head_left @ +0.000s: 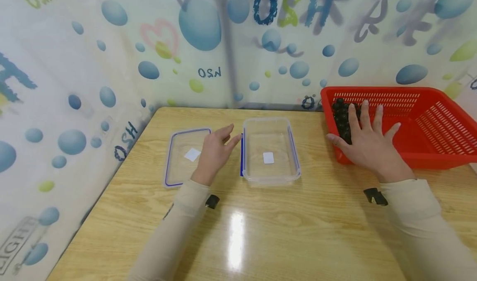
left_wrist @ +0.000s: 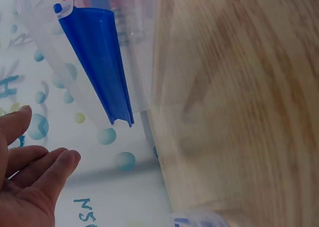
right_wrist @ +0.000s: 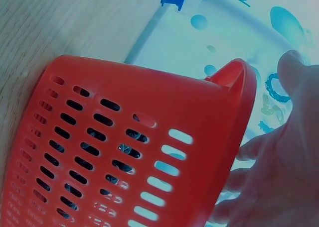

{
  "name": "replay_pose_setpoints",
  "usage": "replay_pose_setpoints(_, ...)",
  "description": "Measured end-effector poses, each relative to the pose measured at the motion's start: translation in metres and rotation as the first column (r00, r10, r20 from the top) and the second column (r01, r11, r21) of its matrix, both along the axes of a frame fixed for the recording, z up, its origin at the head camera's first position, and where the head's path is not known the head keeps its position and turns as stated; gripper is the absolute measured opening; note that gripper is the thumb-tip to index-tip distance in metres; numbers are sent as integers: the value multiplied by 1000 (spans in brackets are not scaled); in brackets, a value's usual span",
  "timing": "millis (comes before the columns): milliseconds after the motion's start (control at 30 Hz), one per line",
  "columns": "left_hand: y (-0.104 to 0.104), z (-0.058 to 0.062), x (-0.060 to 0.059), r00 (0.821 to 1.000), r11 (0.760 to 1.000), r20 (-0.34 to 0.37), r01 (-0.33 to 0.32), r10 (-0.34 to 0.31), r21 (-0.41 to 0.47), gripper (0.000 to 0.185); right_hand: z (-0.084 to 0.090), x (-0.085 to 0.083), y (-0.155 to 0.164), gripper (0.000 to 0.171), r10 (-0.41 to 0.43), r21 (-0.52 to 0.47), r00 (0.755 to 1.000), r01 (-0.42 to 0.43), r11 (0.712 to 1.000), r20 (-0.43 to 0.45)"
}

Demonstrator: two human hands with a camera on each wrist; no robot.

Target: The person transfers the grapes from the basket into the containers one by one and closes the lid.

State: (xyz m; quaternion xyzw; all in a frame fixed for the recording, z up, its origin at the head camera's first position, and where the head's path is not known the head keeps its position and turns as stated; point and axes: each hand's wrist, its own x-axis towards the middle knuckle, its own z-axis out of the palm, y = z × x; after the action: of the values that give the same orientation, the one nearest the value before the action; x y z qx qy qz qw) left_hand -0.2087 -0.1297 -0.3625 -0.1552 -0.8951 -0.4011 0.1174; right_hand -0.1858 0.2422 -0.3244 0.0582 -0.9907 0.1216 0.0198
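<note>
My right hand (head_left: pixel 372 150) is spread over the left part of a red plastic basket (head_left: pixel 425 161), fingers straight. Beneath its fingers lies a cluster of dark grapes (head_left: pixel 340 117), partly hidden by the hand. In the right wrist view the fingers reach past the rim of the basket (right_wrist: pixel 164 92), and dark round shapes show through its slots. My left hand (head_left: pixel 215 150), fingers loosely bent and holding nothing, hovers beside a clear lidless container (head_left: pixel 270 171). The container's blue side clip (left_wrist: pixel 94 62) hangs down near that hand (left_wrist: pixel 37 174).
A clear lid (head_left: pixel 173 165) with a blue seal lies left of the container, partly behind the left hand. White square labels (head_left: pixel 268 158) show on lid and container. A patterned wall (head_left: pixel 242 71) borders the wooden table (head_left: pixel 283 231) at the back and left.
</note>
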Motion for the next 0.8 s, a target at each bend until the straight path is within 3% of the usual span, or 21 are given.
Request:
replay_pose_setpoints(300, 1, -8, -1, 989, 996, 124, 69, -76, 64, 43, 1, -1, 2, 102, -4, -4, 1000, 4, 1000, 18)
replay_pose_setpoints(500, -1, -10, -3, 969, 993, 233, 64, -85, 96, 45, -1, -3, 2, 102, -11, 3, 1000, 10, 1000, 28)
replay_pose_setpoints(800, -1, -15, -4, 950, 993, 300, 62, -88, 96, 44, 8, -19, 11, 95, 4, -17, 999, -3, 1000, 36)
